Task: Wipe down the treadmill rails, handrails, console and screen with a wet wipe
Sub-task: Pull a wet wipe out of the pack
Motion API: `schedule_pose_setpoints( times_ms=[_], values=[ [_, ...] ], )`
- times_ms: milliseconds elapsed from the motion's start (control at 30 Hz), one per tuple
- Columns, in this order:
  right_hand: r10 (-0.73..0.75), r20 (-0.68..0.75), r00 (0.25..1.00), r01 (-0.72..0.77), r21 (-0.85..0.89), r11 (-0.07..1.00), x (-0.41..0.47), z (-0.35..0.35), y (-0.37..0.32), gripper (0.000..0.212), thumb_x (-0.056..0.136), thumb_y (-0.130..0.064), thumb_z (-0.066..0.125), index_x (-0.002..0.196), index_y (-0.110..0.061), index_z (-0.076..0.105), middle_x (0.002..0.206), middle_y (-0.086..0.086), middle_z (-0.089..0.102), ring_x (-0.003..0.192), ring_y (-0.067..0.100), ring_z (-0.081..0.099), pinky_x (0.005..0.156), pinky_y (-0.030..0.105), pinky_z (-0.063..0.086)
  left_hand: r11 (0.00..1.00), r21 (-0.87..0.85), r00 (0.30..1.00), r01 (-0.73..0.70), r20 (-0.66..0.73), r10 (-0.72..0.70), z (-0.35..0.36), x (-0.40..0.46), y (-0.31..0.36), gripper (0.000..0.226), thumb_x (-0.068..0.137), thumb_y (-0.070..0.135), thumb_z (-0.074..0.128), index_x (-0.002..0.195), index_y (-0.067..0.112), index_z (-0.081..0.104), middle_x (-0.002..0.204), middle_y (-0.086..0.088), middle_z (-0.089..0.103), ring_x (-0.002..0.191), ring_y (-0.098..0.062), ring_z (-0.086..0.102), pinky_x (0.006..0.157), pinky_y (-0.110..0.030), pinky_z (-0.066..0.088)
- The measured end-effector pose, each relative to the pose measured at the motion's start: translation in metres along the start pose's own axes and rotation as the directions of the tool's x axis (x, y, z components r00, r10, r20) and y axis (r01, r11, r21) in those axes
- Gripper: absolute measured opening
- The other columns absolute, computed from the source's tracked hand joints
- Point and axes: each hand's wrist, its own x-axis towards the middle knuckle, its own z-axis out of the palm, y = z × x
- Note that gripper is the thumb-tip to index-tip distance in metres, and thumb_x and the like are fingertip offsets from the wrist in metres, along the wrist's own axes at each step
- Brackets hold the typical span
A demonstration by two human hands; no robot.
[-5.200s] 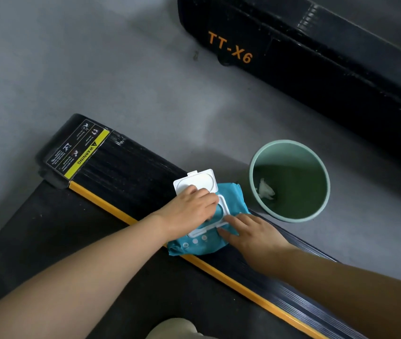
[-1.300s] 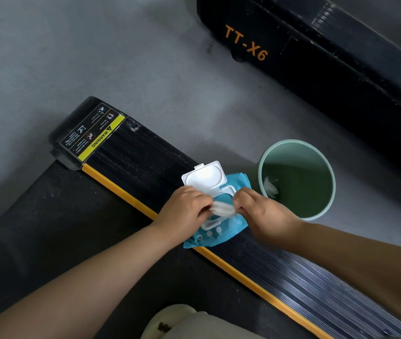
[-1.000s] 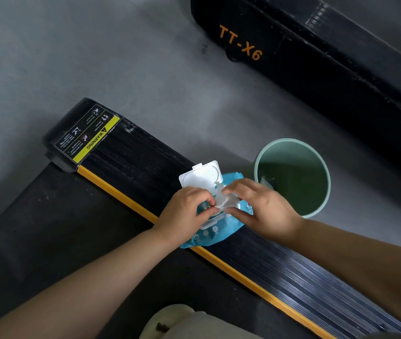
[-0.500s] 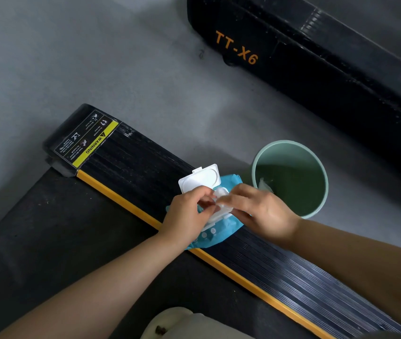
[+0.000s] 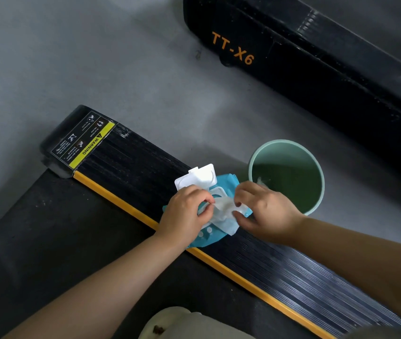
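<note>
A teal wet-wipe pack (image 5: 229, 179) lies on the treadmill's black ribbed side rail (image 5: 135, 165), its white lid (image 5: 198, 177) flipped open. A white wet wipe (image 5: 224, 216) is partly drawn out of the pack. My left hand (image 5: 184, 211) pinches the wipe's left edge and rests on the pack. My right hand (image 5: 265, 211) pinches the wipe's right side. The hands cover most of the pack.
A mint-green bin (image 5: 287, 174) with a crumpled white wipe inside stands on the grey floor just right of the rail. A black treadmill base marked TT-X6 (image 5: 317, 69) lies beyond. The black belt (image 5: 47, 241) and a yellow strip (image 5: 126, 206) run beside the rail.
Earlier my left hand pressed on the pack and my right touched it. Since then both hands have pinched a wipe and drawn more of it out of the opening.
</note>
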Motion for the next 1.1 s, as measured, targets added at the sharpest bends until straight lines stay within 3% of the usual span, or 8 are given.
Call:
schedule_pose_setpoints(
  times_ms=[100,200,367,467,533,667,800,1100],
  values=[
    [0.122,0.098,0.988,-0.122,-0.005,0.992,0.007,-0.001,-0.009,0.043,0.084,-0.046,0.059,0.112,-0.014,0.054,0.111,0.004,0.060,0.089,0.022,0.058,0.064,0.031,0.049,0.997,-0.077,1.000,-0.006,-0.005,0.005,-0.002,0.002,0.008,0.006,0.087,0.013,0.064,0.084,0.010,0.060,0.082,0.000,0.062,0.076,-0.011,0.059,0.062,-0.020,0.049],
    [0.238,0.215,0.947,-0.242,-0.006,0.970,0.016,-0.002,-0.007,0.041,0.089,-0.020,0.056,0.127,-0.012,0.042,0.120,0.007,0.058,0.096,0.028,0.057,0.075,0.036,0.049,0.984,-0.170,0.999,0.046,-0.021,-0.050,-0.010,0.007,0.020,0.008,0.094,0.017,0.052,0.087,0.016,0.049,0.081,0.007,0.054,0.071,-0.007,0.054,0.056,-0.017,0.045],
    [0.316,0.060,0.947,-0.321,0.225,0.920,0.021,-0.008,0.004,0.020,0.087,-0.003,0.055,0.106,-0.007,0.061,0.094,0.006,0.060,0.078,0.023,0.057,0.069,0.037,0.048,0.981,-0.149,0.992,0.122,-0.026,-0.127,-0.020,0.021,0.019,0.005,0.098,0.017,0.044,0.101,0.017,0.048,0.095,0.005,0.054,0.083,-0.007,0.052,0.061,-0.006,0.040],
    [0.273,0.025,0.962,-0.268,0.301,0.915,0.019,-0.011,0.005,0.012,0.092,-0.012,0.059,0.092,-0.004,0.067,0.080,-0.001,0.053,0.066,0.006,0.047,0.063,0.020,0.038,0.996,-0.007,0.996,0.088,-0.010,-0.088,-0.019,0.021,0.016,0.036,0.089,0.007,0.059,0.123,0.009,0.049,0.124,-0.006,0.053,0.113,-0.019,0.051,0.088,-0.015,0.040],
    [0.260,0.041,0.965,-0.258,0.347,0.902,0.017,-0.013,0.001,0.011,0.091,-0.016,0.060,0.087,-0.007,0.066,0.074,-0.010,0.051,0.066,0.000,0.047,0.062,0.009,0.034,0.995,0.098,0.995,-0.031,-0.096,0.040,-0.016,0.018,0.019,0.041,0.074,0.007,0.074,0.110,0.007,0.054,0.114,-0.012,0.057,0.106,-0.026,0.055,0.088,-0.023,0.045],
    [0.302,0.067,0.951,-0.295,0.489,0.821,0.014,-0.018,-0.008,0.023,0.092,-0.018,0.060,0.070,-0.024,0.056,0.057,-0.015,0.049,0.058,0.002,0.048,0.054,0.013,0.034,0.995,-0.030,0.977,-0.099,-0.193,0.092,-0.009,0.012,0.025,0.024,0.075,0.028,0.068,0.076,0.011,0.051,0.080,0.004,0.048,0.075,-0.004,0.042,0.067,-0.004,0.035],
    [0.282,0.118,0.952,-0.296,0.581,0.758,0.012,-0.026,-0.016,0.032,0.090,-0.004,0.059,0.074,-0.031,0.056,0.063,-0.031,0.055,0.058,-0.005,0.051,0.054,0.008,0.035,0.994,-0.112,0.999,-0.011,-0.050,0.006,-0.002,0.010,0.026,0.032,0.076,0.028,0.076,0.101,0.013,0.063,0.102,0.001,0.063,0.094,-0.005,0.052,0.080,-0.008,0.039],
    [0.212,0.218,0.953,-0.304,0.675,0.672,0.010,-0.030,-0.020,0.052,0.090,0.007,0.055,0.099,-0.044,0.061,0.085,-0.036,0.064,0.089,-0.012,0.060,0.077,0.008,0.044,0.974,-0.216,0.984,-0.060,-0.178,0.021,-0.002,0.015,0.032,0.051,0.070,0.025,0.081,0.109,0.008,0.053,0.106,0.003,0.053,0.096,0.001,0.045,0.079,-0.006,0.040]
  ],
)
